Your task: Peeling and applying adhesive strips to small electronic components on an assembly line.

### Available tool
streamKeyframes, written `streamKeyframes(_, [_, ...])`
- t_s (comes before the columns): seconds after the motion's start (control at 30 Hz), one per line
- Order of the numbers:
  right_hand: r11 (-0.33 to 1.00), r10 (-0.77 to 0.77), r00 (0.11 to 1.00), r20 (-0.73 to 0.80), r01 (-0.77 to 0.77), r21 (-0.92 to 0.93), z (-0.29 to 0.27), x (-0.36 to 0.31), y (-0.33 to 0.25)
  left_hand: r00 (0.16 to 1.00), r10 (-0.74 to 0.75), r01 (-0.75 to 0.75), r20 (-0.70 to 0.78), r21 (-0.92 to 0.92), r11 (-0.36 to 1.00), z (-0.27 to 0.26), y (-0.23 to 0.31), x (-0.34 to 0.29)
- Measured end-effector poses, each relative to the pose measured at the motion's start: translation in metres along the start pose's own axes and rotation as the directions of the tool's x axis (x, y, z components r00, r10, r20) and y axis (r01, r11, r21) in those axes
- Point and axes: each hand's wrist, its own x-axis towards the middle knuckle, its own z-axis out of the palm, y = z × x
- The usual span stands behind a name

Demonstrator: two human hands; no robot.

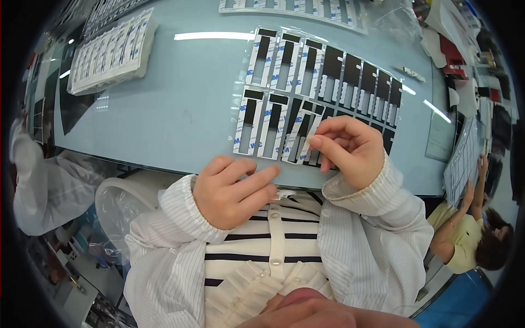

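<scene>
I'm pinching a thin floppy liner strip [306,134] with right hand [350,150], peeling toward 6 o'clock; left hand [232,188], loosely curled and empty, is pressing the table edge [164,161].

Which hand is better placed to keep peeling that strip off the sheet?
Probably the right hand: its fingertips already pinch a white strip at the sheet of black parts. The left hand rests at the table edge, holding nothing.

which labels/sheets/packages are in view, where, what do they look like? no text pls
Label sheet: table centre, clear film, two rows of black-and-white strips.
White liner strip: pinched by right hand at the sheet's lower row.
Left hand: on the table edge, holding nothing.
Stack of sheets: far left, white.
Another sheet: far edge.
</scene>
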Motion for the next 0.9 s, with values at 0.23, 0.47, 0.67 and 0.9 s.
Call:
streamKeyframes(0.23, [0.997, -0.005, 1.0, 0.013, 0.006, -0.081, 0.0006, -0.001, 0.0002, 1.0, -0.013, 0.013, 0.006, 0.005, 1.0, 0.0005, 0.0019, -0.0026])
streamKeyframes(0.47, [0.992, -0.022, 1.0, 0.005, 0.022, -0.122, 0.0004, -0.0004, 0.0001, 1.0, -0.01, 0.01, 0.009, 0.006, 1.0, 0.0, -0.0003, -0.0013])
streamKeyframes(0.67, [0.989, -0.028, 1.0, 0.008, 0.029, -0.148, 0.0001, 0.0007, 0.0004, 0.999, -0.025, 0.026, 0.02, -0.012, 1.0, 0.0005, -0.001, -0.0011])
streamKeyframes(0.9, [0.984, -0.047, 0.999, 0.007, 0.048, -0.171, -0.0001, 0.0013, 0.0008, 0.999, -0.028, 0.028, 0.025, -0.024, 0.999, 0.0012, -0.0026, -0.0008])
